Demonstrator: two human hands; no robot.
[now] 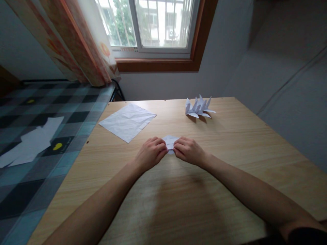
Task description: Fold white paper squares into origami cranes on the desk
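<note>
Between my two hands is a small piece of folded white paper (170, 139), a little above or on the wooden table (143, 211); I cannot tell which. My left hand (152, 152) pinches its left side with thumb and fingers. On the right side, my right hand (189, 149) grips it the same way. A crease runs across the paper between my fingertips, and its outer ends are hidden under my fingers. Beyond my hands, to the right, stand several folded white paper cranes (200, 108) close together. A creased square sheet of white paper (127, 121) lies flat at the back left.
Left of the table is a bed with a checked cover (25, 190), where loose white paper pieces (35, 146) lie. A window (163, 27) with a patterned curtain (84, 44) is behind the table. A grey wall (288, 81) stands on the right.
</note>
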